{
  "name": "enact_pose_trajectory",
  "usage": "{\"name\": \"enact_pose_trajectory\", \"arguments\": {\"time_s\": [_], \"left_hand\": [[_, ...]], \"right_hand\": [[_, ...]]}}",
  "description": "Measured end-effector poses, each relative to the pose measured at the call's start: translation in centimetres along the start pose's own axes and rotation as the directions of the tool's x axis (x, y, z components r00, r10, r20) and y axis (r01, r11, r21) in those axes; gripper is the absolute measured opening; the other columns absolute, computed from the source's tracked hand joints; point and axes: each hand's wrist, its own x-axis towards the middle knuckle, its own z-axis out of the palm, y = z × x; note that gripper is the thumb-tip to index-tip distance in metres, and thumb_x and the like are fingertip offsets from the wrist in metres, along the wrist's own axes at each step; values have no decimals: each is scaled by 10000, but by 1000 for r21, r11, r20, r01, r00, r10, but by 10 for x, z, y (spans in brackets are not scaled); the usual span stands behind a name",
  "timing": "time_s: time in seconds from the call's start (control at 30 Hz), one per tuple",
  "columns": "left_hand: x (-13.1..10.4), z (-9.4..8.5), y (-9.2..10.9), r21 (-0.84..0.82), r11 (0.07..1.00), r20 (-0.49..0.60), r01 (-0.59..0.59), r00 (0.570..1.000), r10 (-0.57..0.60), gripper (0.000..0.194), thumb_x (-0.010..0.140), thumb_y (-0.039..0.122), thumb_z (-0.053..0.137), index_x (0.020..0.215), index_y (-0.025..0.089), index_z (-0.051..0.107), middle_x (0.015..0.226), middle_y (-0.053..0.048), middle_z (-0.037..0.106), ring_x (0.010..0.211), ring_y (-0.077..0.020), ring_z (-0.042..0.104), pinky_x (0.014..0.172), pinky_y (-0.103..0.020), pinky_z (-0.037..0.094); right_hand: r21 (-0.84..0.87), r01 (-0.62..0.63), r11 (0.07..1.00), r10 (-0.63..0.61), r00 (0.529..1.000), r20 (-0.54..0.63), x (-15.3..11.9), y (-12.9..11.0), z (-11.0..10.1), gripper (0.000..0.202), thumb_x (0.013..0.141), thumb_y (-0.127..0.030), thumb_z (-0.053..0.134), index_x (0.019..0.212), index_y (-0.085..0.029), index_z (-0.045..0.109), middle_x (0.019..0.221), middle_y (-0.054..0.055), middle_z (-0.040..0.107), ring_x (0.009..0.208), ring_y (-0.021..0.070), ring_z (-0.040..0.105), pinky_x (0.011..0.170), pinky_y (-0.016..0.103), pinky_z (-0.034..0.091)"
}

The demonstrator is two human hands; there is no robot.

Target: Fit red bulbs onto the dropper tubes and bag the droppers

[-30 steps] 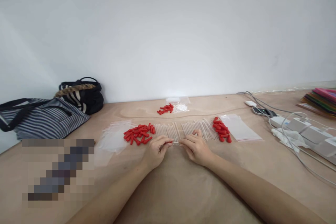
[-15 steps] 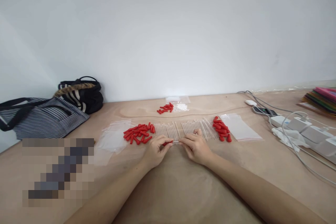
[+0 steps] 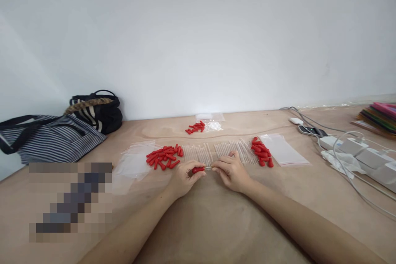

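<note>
Between thumb and fingers, my left hand [image 3: 185, 177] pinches a red rubber dropper bulb [image 3: 198, 169]. My right hand [image 3: 231, 172] is closed on the thin end of a clear glass dropper tube [image 3: 208, 168], which lies level and meets the mouth of the bulb. How deep the tube sits in the bulb I cannot tell. Just beyond my hands lie two rows of clear tubes, a left row [image 3: 196, 153] and a right row [image 3: 233, 150]. A heap of red bulbs [image 3: 163, 156] is beside my left hand, and a smaller heap [image 3: 261, 152] lies past my right hand.
Clear zip bags lie at left [image 3: 136, 159] and right [image 3: 286, 149]. Farther back are more red bulbs [image 3: 195, 127] and small tubes [image 3: 213, 126]. A striped bag [image 3: 62, 138] stands at left; chargers with cables [image 3: 355, 148] and a stack of coloured sheets [image 3: 379, 117] are at right.
The red bulb shows more fully between my left fingers, and less of the tube shows between the hands. Both hands have stayed in nearly the same place.
</note>
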Motion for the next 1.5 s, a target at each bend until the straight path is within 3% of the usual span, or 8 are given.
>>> {"name": "enact_pose_trajectory", "arguments": {"time_s": [0.17, 0.43, 0.7, 0.9, 1.23, 1.3, 1.37, 1.5], "left_hand": [[-3, 0, -1, 14, 994, -18, 104, 994, -104, 182, 739, 293, 611, 870, 166, 617, 766, -18, 680, 696, -153, 625, 653, -249, 484], [-5, 8, -1, -55, 997, -54, 58, 997, -61, 137, 770, 262, 566, 794, 162, 657, 747, -31, 694, 666, -151, 635, 632, -240, 497], [-2, 8, 2, -109, 975, -21, 192, 981, -195, 190, 745, 295, 585, 863, 153, 631, 723, -22, 689, 640, -153, 629, 588, -239, 500], [-3, 3, -1, -51, 989, -57, 136, 989, -139, 126, 754, 270, 579, 800, 166, 633, 729, -12, 675, 671, -147, 621, 638, -241, 480], [-1, -3, 0, -15, 992, 20, 124, 992, -123, 152, 797, 268, 499, 823, 186, 624, 769, -15, 673, 719, -159, 611, 675, -259, 460], [0, -8, 1, 91, 990, -2, 104, 995, -105, 176, 786, 290, 514, 901, 200, 612, 856, -29, 672, 814, -190, 598, 753, -311, 432], [0, -16, -2, 250, 959, -111, 130, 988, -105, 265, 750, 320, 561, 993, 213, 580, 937, -47, 659, 895, -228, 566, 815, -371, 378], [-5, -33, -13, 516, 816, -302, 259, 947, -110, 149, 739, 281, 566, 867, 217, 608, 888, -51, 662, 882, -256, 548, 790, -395, 325]], "right_hand": [[-22, -7, 1000, 7, 1000, 3, 0, 0, -1, 188, 848, -208, 432, 832, -190, 618, 701, 9, 622, 645, 113, 518, 724, 312, 206], [-2, -26, 1000, 26, 1000, -13, 0, -6, 1, 206, 847, -202, 417, 815, -186, 620, 670, 4, 611, 621, 108, 507, 669, 299, 198], [59, -77, 995, 78, 997, -15, 0, -5, 3, 176, 838, -195, 438, 822, -188, 613, 700, 2, 626, 643, 111, 521, 678, 298, 209], [74, -102, 992, 103, 995, -3, -1, -1, 3, 177, 851, -199, 440, 832, -186, 616, 730, 6, 634, 674, 111, 531, 708, 303, 224], [-178, 18, 984, -4, 997, 82, 1, 2, -3, 162, 815, -208, 497, 832, -222, 657, 680, 21, 608, 700, 148, 475, 712, 329, 221], [-174, -31, 984, 48, 994, 97, 3, 0, -3, 154, 803, -223, 509, 811, -226, 662, 668, 21, 619, 701, 155, 490, 694, 323, 227], [-167, -188, 968, 205, 974, 93, 7, -1, -2, 166, 801, -247, 506, 763, -230, 667, 660, 16, 637, 699, 157, 520, 680, 313, 237], [-211, -566, 797, 588, 806, 58, 24, -1, 3, 277, 828, -313, 439, 713, -219, 673, 666, 25, 671, 668, 168, 583, 688, 310, 267]]}}
